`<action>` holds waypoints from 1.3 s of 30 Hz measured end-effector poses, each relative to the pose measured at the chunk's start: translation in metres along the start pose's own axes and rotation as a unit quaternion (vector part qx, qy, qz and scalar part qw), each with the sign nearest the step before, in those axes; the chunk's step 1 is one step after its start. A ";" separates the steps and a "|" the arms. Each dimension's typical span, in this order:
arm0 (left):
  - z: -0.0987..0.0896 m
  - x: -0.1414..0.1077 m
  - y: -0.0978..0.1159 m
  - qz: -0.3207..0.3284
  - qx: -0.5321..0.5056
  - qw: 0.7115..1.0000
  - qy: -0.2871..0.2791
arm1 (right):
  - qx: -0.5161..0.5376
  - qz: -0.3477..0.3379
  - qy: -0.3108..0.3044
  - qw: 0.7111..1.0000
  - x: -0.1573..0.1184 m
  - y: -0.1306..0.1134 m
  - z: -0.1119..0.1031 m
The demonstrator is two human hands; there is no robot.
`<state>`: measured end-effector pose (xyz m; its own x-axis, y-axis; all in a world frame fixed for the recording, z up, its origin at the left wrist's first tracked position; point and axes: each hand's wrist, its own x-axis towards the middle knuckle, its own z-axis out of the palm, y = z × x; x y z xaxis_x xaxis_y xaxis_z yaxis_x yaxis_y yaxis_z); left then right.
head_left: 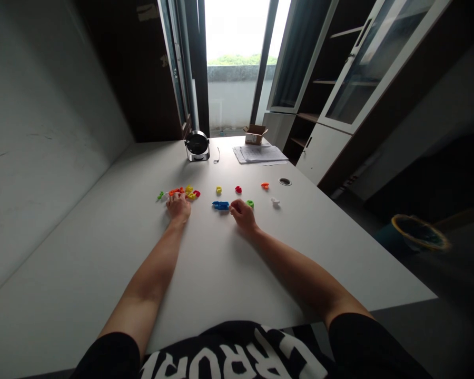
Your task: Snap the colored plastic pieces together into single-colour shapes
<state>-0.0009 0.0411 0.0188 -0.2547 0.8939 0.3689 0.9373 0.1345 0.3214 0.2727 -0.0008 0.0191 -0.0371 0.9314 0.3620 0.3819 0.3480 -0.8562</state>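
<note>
My left hand point(178, 206) rests over a small pile of plastic pieces at the left, its fingers bent down and slightly apart. Around its fingertips lie orange pieces point(176, 191), yellow pieces point(189, 191), a red piece point(197, 193), a white piece point(165, 196) and a green piece point(160, 195). My right hand point(242, 213) is pinched at the right end of a cluster of blue plastic pieces point(221, 206); its fingertips partly hide what they hold. Just behind that hand sits another green piece point(250, 203).
Single pieces lie apart: yellow point(218, 190), red point(238, 189), orange point(265, 186) and white point(275, 201). Farther back on the white table point(213, 263) stand a round black device point(197, 143), papers point(260, 153) and an open cardboard box point(254, 135). A cable hole point(285, 182) is at the right.
</note>
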 end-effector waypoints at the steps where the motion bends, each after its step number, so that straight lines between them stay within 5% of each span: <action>1: 0.000 0.000 0.000 0.005 0.005 1.000 -0.004 | 0.003 -0.004 0.001 1.000 0.000 0.000 0.000; 29: -0.005 -0.001 0.005 0.018 -0.010 1.000 -0.004 | 0.003 0.003 0.010 1.000 0.000 -0.001 0.000; 35: -0.006 -0.004 0.019 0.104 -0.091 0.990 0.034 | 0.002 -0.008 0.010 1.000 0.000 0.000 0.000; 39: -0.005 -0.017 0.043 0.201 -0.215 0.956 0.011 | 0.007 -0.009 0.009 1.000 0.000 0.000 0.000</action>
<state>0.0428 0.0297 0.0304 0.0955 0.8272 0.5538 0.7770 -0.4097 0.4779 0.2732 -0.0008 0.0189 -0.0278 0.9231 0.3836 0.3685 0.3662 -0.8545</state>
